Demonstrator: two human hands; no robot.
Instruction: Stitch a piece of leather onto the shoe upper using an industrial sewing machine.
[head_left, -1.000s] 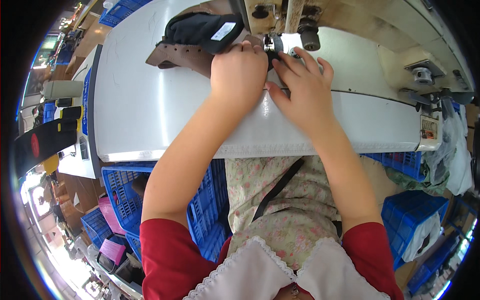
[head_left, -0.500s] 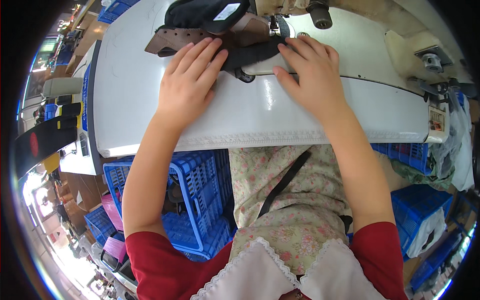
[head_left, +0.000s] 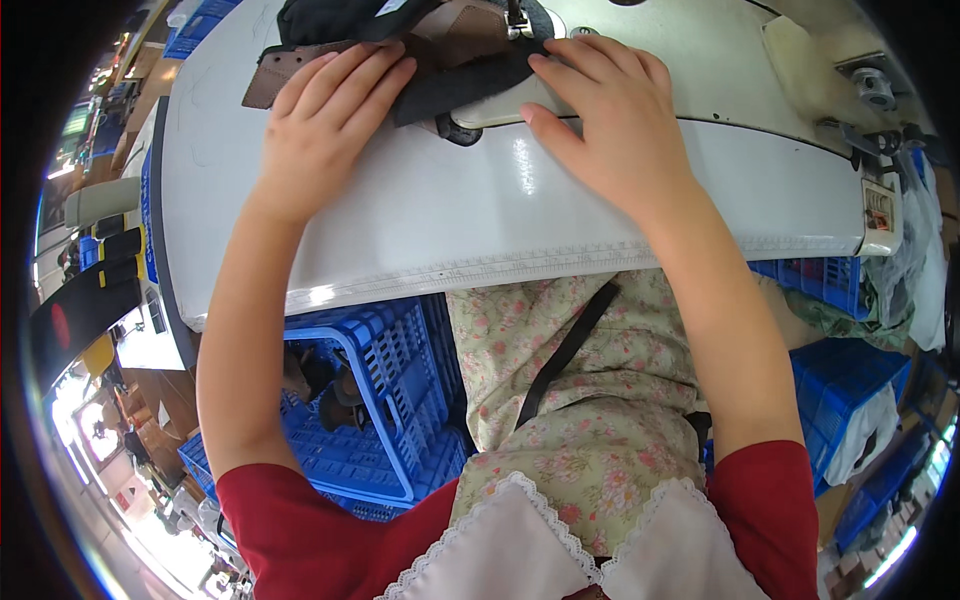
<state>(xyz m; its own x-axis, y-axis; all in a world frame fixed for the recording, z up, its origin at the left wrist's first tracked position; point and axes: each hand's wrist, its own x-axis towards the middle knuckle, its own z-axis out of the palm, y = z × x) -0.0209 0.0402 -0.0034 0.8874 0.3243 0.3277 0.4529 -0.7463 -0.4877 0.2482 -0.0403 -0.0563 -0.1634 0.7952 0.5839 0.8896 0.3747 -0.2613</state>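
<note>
Working with left hand palm down, spread, fingers long and slightly parted; fingertips over a brown leather piece with punched holes and near the left end of a long black fabric strip. Thumb tucked out of sight.

With right hand, fingers extended, nearly side by side, thumb well apart toward the near left; index fingertip at the right end of the black strip. Cannot tell any pinch there.

Leather and strip lying together at the far side of a glossy white surface, left of centre, strip along the near side of the leather. On the far left, over the leather, a black padded fabric part with a white label, cut off by the upper edge of view. Just beyond the strip, at the leather's right, a metal presser foot; cannot tell whether bearing on the material.

Along the surface's near edge, a ruler strip. Below at left, a blue plastic crate with dark items inside. At far right, clear plastic sheeting; nearer, another blue crate. Nearest, green floral cloth across the lap.
</note>
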